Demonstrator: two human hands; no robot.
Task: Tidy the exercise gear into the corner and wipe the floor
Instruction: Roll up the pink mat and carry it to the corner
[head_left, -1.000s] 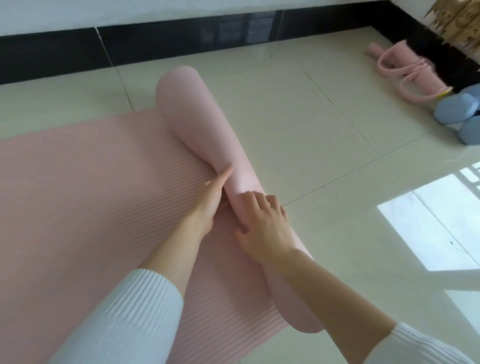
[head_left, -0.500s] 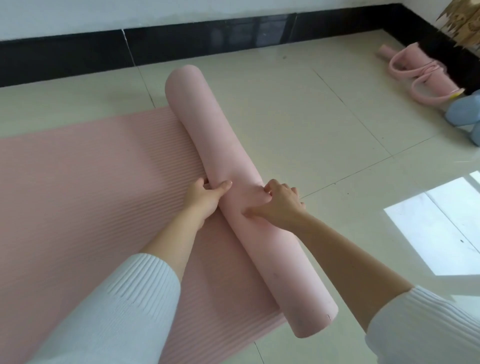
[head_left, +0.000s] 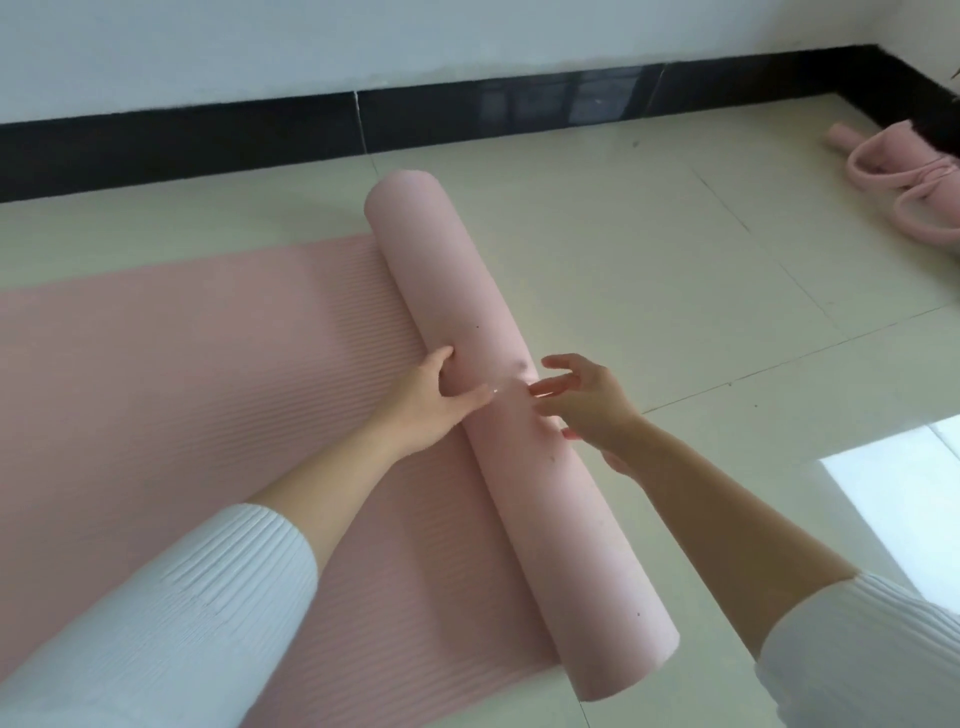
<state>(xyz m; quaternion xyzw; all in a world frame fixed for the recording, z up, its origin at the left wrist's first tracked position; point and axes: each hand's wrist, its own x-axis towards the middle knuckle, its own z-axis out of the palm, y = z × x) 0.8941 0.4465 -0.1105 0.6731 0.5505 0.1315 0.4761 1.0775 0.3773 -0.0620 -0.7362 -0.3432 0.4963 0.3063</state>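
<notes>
Records a pale glossy tiled floor (head_left: 649, 291) carrying a pink ribbed foam exercise mat (head_left: 182, 364), much of it flat and spread to the left. Finds the rolled section (head_left: 467, 322) of that mat lying as a long cylinder across the flat part's right edge, running from near the black skirting board (head_left: 208, 140) down toward the camera, in much the same place as half a second ago. Notes pink looped exercise gear (head_left: 893, 171) well apart at the far right, by the corner.

Finds the left hand (head_left: 431, 395) unchanged in duty: thumb laid across the top of the rolled section, fingers curled against its left flank at the seam with the flat mat, gripping it. Finds the right hand (head_left: 587, 400) changed: pressed down on the cylinder half a second ago, now lifted, fingers spread and relaxed, holding nothing. Cannot tell whether its fingertips brush the foam.

Judges this a re-grip between rolling strokes, not a completed roll; judges tidying early and wiping not begun.

Places the rolled section directly under the left thumb, and just left of and below the right palm, between the two hands.
</notes>
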